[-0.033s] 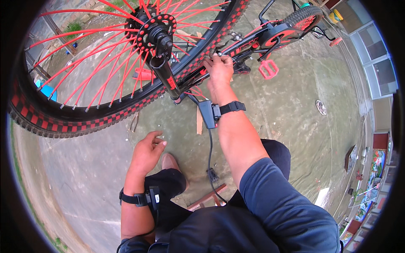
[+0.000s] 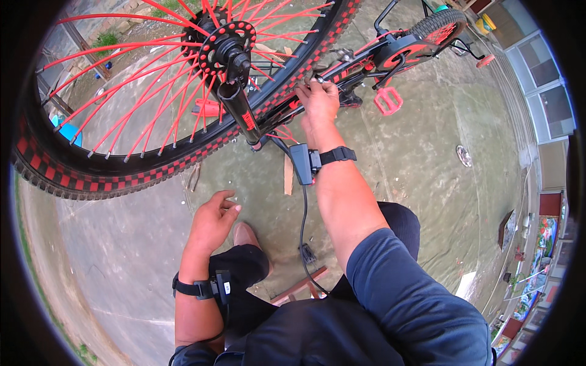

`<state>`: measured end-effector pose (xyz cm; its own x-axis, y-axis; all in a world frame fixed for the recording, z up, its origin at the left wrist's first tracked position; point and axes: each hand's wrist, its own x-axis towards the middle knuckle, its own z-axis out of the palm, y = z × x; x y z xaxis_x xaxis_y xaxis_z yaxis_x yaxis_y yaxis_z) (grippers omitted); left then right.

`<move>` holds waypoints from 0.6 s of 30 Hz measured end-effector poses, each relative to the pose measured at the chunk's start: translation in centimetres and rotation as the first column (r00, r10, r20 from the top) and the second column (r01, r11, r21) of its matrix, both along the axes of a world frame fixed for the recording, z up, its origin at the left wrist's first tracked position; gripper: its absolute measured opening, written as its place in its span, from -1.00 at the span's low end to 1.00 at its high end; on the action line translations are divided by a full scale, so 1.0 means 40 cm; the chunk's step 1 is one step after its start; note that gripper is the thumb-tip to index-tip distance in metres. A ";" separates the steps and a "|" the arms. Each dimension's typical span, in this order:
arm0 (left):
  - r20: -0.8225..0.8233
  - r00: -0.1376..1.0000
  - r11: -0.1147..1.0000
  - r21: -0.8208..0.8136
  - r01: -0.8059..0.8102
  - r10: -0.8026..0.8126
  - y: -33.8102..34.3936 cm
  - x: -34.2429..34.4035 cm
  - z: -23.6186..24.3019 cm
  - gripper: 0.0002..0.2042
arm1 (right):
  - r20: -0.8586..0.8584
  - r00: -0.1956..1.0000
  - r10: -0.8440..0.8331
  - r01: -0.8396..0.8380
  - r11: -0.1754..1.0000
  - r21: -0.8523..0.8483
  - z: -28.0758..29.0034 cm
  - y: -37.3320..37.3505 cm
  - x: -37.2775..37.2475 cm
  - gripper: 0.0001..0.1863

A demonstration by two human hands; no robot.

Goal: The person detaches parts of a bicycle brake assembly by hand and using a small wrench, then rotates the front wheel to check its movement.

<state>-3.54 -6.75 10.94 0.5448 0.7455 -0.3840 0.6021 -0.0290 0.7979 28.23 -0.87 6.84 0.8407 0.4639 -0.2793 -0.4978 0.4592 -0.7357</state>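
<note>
A black and red bicycle (image 2: 244, 125) lies across the upper view, its red-spoked front wheel (image 2: 97, 183) with checkered tire nearest me. My right hand (image 2: 318, 104) reaches to the frame beside that tire, fingers closed on a small metal fitting (image 2: 319, 78); its exact shape is hard to make out. My left hand (image 2: 213, 219) hangs lower, fingers apart and empty, over the concrete ground above my shoe (image 2: 245, 235). A red pedal (image 2: 387, 101) shows right of my right hand. A black device (image 2: 299, 165) with a cable is strapped to my right forearm.
Pliers (image 2: 194, 177) and a cardboard strip (image 2: 288, 177) lie on the ground. A small round disc (image 2: 464, 155) is on the concrete (image 2: 427, 183) at right. A windowed wall (image 2: 546, 110) runs along the right edge. A blue object (image 2: 72, 131) sits behind the wheel.
</note>
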 end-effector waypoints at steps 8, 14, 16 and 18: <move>-0.032 0.999 0.999 0.034 0.037 -0.036 0.012 0.009 0.013 -0.62 | -0.009 0.996 0.088 -0.088 0.996 0.003 -0.020 -0.042 0.013 -0.73; -0.056 0.997 0.998 0.014 0.062 -0.061 0.013 0.029 0.026 -0.63 | 0.122 0.967 0.225 -0.217 0.973 -0.073 -0.020 -0.055 0.021 -0.40; -0.052 0.997 0.998 0.023 0.061 -0.060 0.013 0.028 0.025 -0.63 | 0.180 0.955 0.235 -0.222 0.971 -0.088 -0.017 -0.056 0.026 -0.40; -0.047 0.997 0.997 0.045 0.058 -0.056 0.014 0.023 0.019 -0.62 | 0.220 0.952 0.212 -0.195 0.976 -0.097 -0.020 -0.054 0.025 -0.40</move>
